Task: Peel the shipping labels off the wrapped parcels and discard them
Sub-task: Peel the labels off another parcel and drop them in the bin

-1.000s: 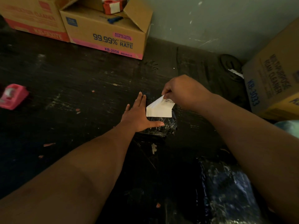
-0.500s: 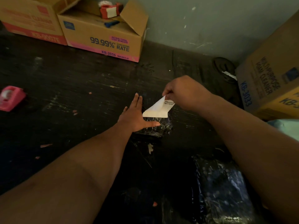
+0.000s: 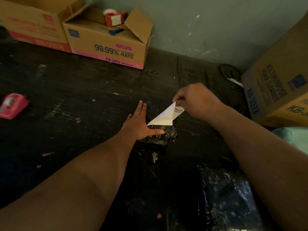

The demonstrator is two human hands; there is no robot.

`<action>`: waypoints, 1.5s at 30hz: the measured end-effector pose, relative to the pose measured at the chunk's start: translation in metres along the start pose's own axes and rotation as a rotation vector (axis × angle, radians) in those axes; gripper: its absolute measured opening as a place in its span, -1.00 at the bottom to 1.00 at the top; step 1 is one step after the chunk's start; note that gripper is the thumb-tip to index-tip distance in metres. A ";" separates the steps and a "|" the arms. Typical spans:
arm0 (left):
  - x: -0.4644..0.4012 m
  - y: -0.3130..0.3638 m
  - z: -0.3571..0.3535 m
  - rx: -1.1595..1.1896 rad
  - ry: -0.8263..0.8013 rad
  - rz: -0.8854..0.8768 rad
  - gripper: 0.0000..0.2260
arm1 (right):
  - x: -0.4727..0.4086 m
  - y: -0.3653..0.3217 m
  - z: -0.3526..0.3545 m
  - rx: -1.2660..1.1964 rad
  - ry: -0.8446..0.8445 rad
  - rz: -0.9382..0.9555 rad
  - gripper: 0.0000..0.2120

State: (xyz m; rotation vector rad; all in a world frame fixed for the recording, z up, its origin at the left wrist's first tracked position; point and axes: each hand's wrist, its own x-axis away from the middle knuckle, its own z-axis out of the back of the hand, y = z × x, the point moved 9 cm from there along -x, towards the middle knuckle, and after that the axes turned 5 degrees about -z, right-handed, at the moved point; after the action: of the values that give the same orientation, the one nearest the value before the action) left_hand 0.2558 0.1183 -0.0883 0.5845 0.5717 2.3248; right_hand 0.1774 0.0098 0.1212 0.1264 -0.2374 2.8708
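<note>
A small parcel wrapped in shiny black plastic (image 3: pixel 164 135) lies on the dark table. My left hand (image 3: pixel 139 125) presses flat on its left side, fingers spread, thumb across its top. My right hand (image 3: pixel 195 100) pinches the upper corner of a white shipping label (image 3: pixel 164 116). The label is folded back and lifted, its lower edge still stuck to the parcel. A larger black-wrapped parcel (image 3: pixel 228 197) lies near the front right, partly under my right forearm.
An open carton marked 99.99% RATE (image 3: pixel 108 45) and another carton (image 3: pixel 33 29) stand at the back left. A tall KB-3033 carton (image 3: pixel 276 92) stands at the right. A pink tape dispenser (image 3: pixel 12 105) sits at the left edge. Small paper scraps dot the table.
My right hand has pulled the label corner further up and right, so more of the label is off the parcel. My left hand has stayed pressed on the parcel.
</note>
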 end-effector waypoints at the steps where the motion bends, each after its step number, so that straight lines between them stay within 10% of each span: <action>1: 0.000 0.000 0.000 -0.002 0.002 0.000 0.32 | 0.001 0.001 0.002 -0.004 0.005 -0.003 -0.83; 22: 0.018 0.048 0.031 -0.457 -0.043 -0.011 0.14 | 0.062 0.102 0.080 0.127 0.077 -0.084 -0.76; 45: 0.034 0.515 -0.194 -0.183 0.207 -0.567 -0.51 | 0.375 0.494 0.168 0.522 0.111 -0.624 -0.76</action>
State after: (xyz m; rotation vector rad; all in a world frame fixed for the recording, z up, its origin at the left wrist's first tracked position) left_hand -0.1268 -0.2572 0.0416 0.0740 0.5283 1.8745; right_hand -0.3016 -0.3978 0.2521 0.1108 0.4924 2.2386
